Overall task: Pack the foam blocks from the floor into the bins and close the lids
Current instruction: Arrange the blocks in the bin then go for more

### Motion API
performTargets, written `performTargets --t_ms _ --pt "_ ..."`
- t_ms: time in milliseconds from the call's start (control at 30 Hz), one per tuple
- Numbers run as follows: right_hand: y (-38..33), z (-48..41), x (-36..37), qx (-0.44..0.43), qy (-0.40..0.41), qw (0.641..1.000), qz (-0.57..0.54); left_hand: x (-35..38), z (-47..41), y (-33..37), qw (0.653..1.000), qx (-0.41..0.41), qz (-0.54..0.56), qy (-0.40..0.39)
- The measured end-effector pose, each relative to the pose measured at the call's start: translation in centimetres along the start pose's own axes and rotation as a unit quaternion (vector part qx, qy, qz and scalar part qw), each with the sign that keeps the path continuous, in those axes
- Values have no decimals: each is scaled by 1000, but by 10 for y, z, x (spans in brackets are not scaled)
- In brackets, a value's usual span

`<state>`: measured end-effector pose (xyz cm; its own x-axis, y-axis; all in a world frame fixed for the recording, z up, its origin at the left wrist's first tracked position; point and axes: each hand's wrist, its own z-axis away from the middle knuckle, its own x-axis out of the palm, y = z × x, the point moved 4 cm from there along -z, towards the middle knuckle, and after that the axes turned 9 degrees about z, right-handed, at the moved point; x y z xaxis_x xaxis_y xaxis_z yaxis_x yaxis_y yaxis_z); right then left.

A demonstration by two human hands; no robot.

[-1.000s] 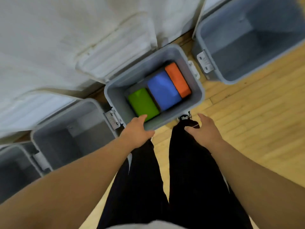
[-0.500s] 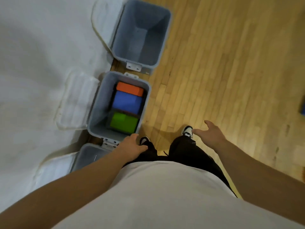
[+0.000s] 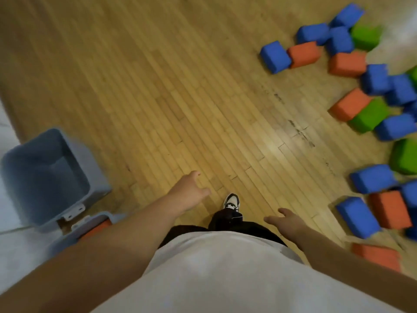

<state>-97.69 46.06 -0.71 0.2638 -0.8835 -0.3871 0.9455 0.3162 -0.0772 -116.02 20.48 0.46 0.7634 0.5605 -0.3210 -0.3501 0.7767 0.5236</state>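
Observation:
Several blue, orange and green foam blocks lie scattered on the wooden floor along the right side, among them a blue block point(image 3: 274, 56) far off and a blue block point(image 3: 357, 216) close by. An empty grey bin point(image 3: 74, 159) stands open at the left. Below it shows the corner of a second grey bin point(image 3: 99, 216) with an orange block point(image 3: 96, 229) inside. My left hand point(image 3: 188, 194) hangs over the floor with relaxed fingers, holding nothing. My right hand point(image 3: 285, 222) is likewise relaxed and holds nothing, left of the near blocks.
White sheeting point(image 3: 9, 222) covers the area beyond the bins at the far left. My shoe point(image 3: 232, 201) and dark trouser leg show between my hands. Bare wooden floor point(image 3: 180, 98) stretches from the bins to the blocks.
My view has swung right, away from the filled bin and toward the scattered blocks. My left hand has left the bin's rim and both hands now hang over the floor.

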Motion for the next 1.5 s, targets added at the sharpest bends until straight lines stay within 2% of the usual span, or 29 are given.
performTargets --t_ms 133,300,533,767,1000,1233,1367,1500 --pt "2 -24 -52 6 0 999 -48 12 -43 73 998 14 -55 -5" --pt "-44 -57 -125 -16 17 995 -96 -6 -92 123 996 -3 -84 10" --pt "-179 -126 -273 -87 84 985 -124 -58 -194 195 994 -43 -97 6" --pt "-289 -172 -408 -107 110 980 -127 -111 -302 322 988 -82 -127 -39" --pt "-313 -218 -509 -60 106 980 -158 -104 -402 502 983 -7 -173 -66" --pt "-316 -303 -614 28 44 978 -203 -65 -510 684 974 80 -195 -80" --pt "-333 -340 -685 53 18 982 -182 -62 -558 757 976 69 -188 -90" --pt "-374 -371 -748 38 -1 987 -156 -78 -602 800 976 55 -191 -93"
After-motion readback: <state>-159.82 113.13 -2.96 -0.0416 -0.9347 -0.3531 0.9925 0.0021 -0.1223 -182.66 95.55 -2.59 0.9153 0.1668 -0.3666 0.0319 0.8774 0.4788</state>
